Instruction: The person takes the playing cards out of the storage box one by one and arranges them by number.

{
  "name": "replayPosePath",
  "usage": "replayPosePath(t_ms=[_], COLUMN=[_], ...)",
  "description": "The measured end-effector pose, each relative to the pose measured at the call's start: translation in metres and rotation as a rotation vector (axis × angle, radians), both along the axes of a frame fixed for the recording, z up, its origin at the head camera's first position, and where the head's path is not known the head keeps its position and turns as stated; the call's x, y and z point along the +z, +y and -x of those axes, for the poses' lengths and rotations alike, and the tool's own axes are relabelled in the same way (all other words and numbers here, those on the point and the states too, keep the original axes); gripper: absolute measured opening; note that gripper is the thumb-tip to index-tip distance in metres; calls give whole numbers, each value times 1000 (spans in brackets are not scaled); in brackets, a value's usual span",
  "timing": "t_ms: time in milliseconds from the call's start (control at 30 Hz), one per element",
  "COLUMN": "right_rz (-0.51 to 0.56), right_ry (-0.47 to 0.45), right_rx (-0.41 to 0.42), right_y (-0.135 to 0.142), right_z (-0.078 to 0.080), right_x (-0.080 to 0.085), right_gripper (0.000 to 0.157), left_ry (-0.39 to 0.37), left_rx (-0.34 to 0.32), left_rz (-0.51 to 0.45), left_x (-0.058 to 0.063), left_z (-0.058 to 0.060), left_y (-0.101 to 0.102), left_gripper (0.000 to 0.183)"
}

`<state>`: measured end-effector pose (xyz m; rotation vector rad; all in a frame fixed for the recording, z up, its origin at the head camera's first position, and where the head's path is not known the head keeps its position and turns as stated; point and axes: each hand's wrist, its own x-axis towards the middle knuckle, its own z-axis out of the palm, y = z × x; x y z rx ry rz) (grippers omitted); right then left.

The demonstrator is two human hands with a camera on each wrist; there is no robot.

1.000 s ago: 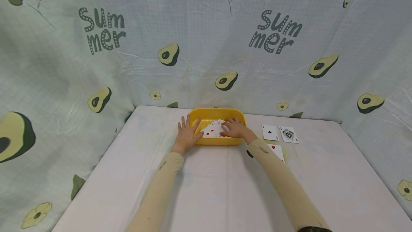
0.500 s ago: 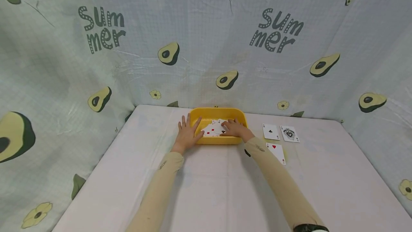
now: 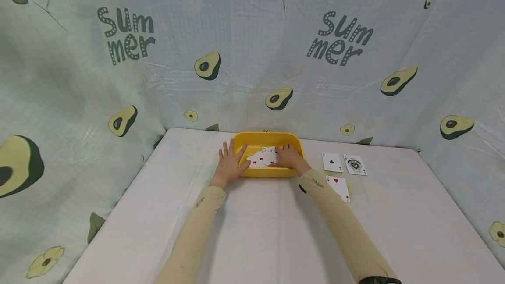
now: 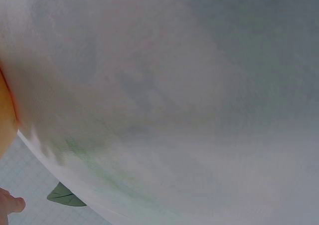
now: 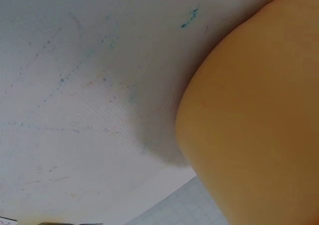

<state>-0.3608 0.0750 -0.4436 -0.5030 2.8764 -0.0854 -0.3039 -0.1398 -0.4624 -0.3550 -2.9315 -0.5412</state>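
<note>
A yellow plastic tray [image 3: 266, 172] sits at the back of the table, and its side fills much of the right wrist view. Several white playing cards [image 3: 259, 160] lie overlapping in it, some with red diamonds and black clubs showing. My left hand [image 3: 228, 165] rests on the tray's left rim with its fingers spread. A fingertip [image 4: 14, 204] of it shows low in the left wrist view. My right hand [image 3: 290, 159] reaches over the front right rim, fingers spread over the cards. The undersides of its fingers are hidden.
Right of the tray lie three face-up cards: an ace of clubs [image 3: 332, 162], an ornate ace of spades [image 3: 355, 165] and a heart card [image 3: 338, 187] partly behind my right sleeve. Printed cloth [image 3: 236, 34] rises behind the white-covered table [image 3: 252, 231].
Within the tray my right hand has shifted slightly to the right, uncovering more of the cards. The left hand stays on the rim.
</note>
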Motion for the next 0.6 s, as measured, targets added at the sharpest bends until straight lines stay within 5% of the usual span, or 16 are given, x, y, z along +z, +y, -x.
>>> replayPosePath(t_ms=[200,600], right_rz=[-66,39], right_ry=[91,156], right_rx=[-11,-33], right_y=[0,3], right_z=[2,1], right_x=[-4,-6], right_gripper=[86,91], left_ry=[9,1], left_rx=[3,16], left_rz=[-7,7], left_x=[0,0], left_z=[-1,-2], left_y=[0,1], left_gripper=[61,60])
